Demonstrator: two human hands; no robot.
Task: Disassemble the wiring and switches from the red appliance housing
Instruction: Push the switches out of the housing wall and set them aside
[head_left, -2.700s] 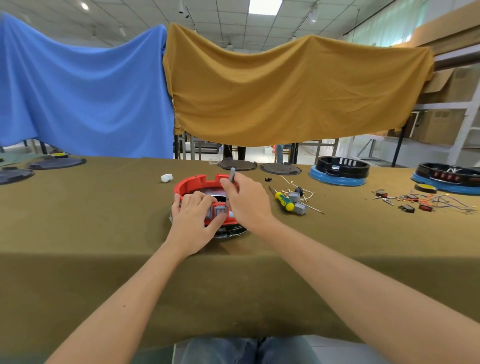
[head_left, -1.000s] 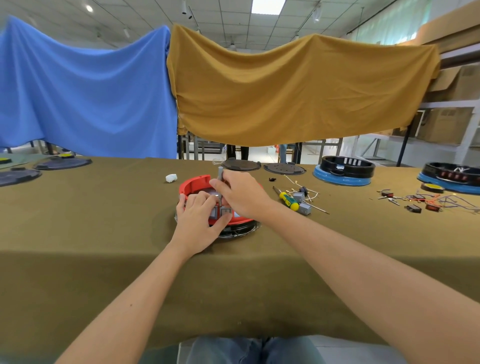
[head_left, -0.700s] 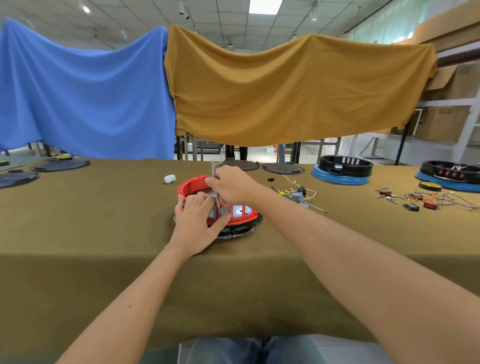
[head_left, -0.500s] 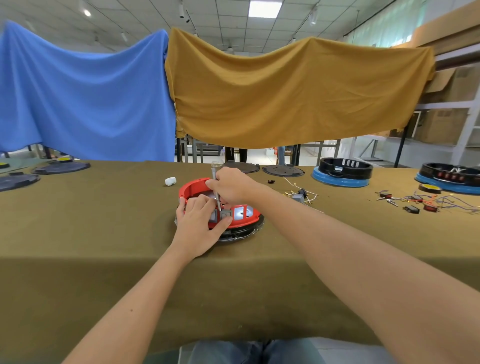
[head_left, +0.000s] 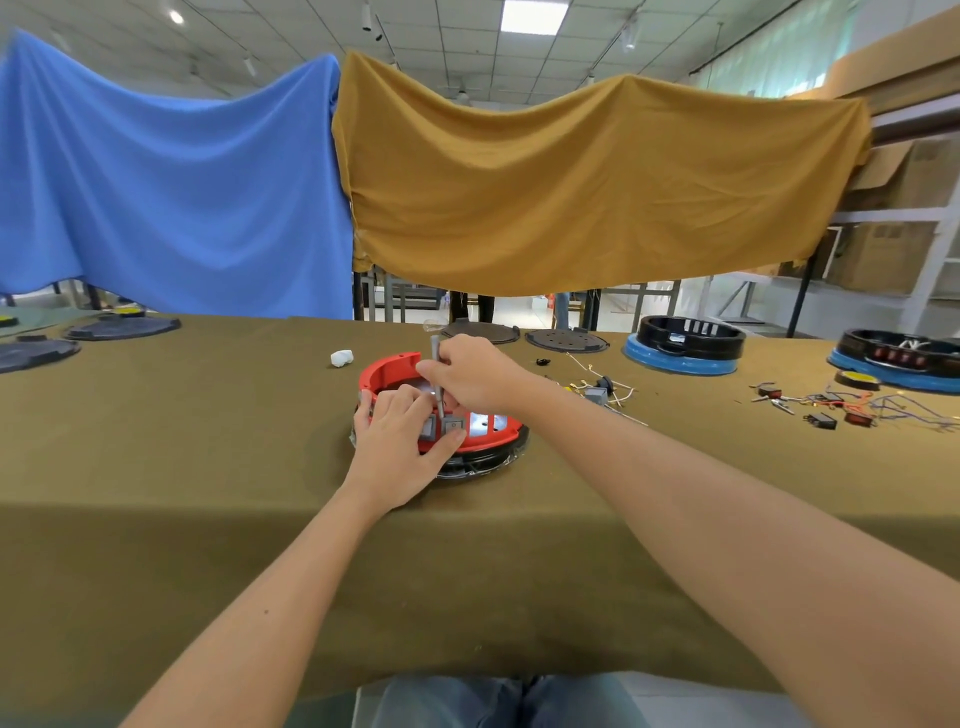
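The red appliance housing (head_left: 387, 370) sits on a black base in the middle of the olive-covered table (head_left: 208, 441). My left hand (head_left: 397, 447) grips its near rim, fingers over the top and thumb beside two grey switches (head_left: 453, 425) set in the rim. My right hand (head_left: 475, 379) holds a thin grey tool (head_left: 435, 349) upright, its tip pointing down into the housing just behind the switches. The inside of the housing is mostly hidden by both hands.
Loose wires and a grey part (head_left: 597, 392) lie right of the housing. More switches and coloured wires (head_left: 852, 408) are spread far right. Black-and-blue housings (head_left: 680, 348) stand at the back right, dark discs (head_left: 480, 332) behind, a white lump (head_left: 342, 357) at the back left.
My right hand has shifted left with the grey tool, from the housing's right side to above the switches. The left hand keeps its grip. The yellow-green screwdriver is now hidden behind my right forearm.
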